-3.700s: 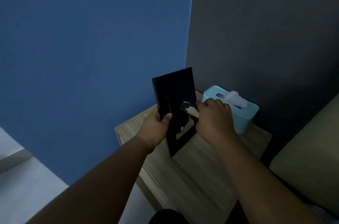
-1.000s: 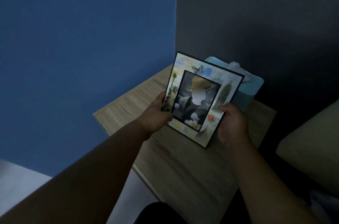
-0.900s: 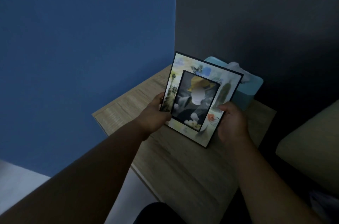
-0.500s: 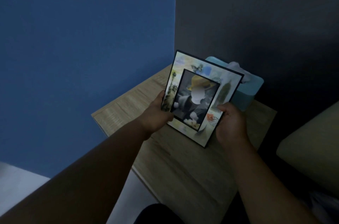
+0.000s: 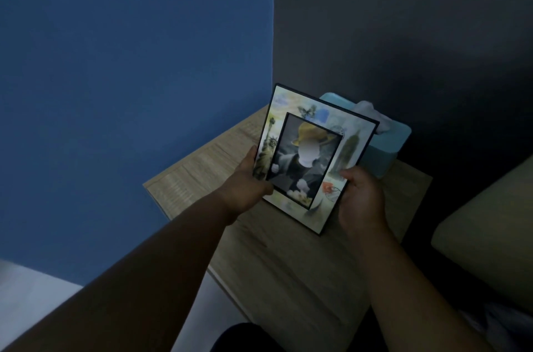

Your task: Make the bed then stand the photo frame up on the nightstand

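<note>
A photo frame with a pale illustrated border and a dark picture faces me, tilted back over the wooden nightstand. My left hand grips its left edge and my right hand grips its lower right edge. Whether the frame's bottom corner touches the nightstand top I cannot tell. The frame's back and stand are hidden.
A light blue tissue box stands behind the frame against the dark grey wall. A blue wall borders the nightstand on the left. A beige cushion or mattress edge lies to the right. Pale floor shows at lower left.
The frame showed its black back 3.7 s ago and now faces me with the picture. Over the last second it has stayed nearly still in both hands.
</note>
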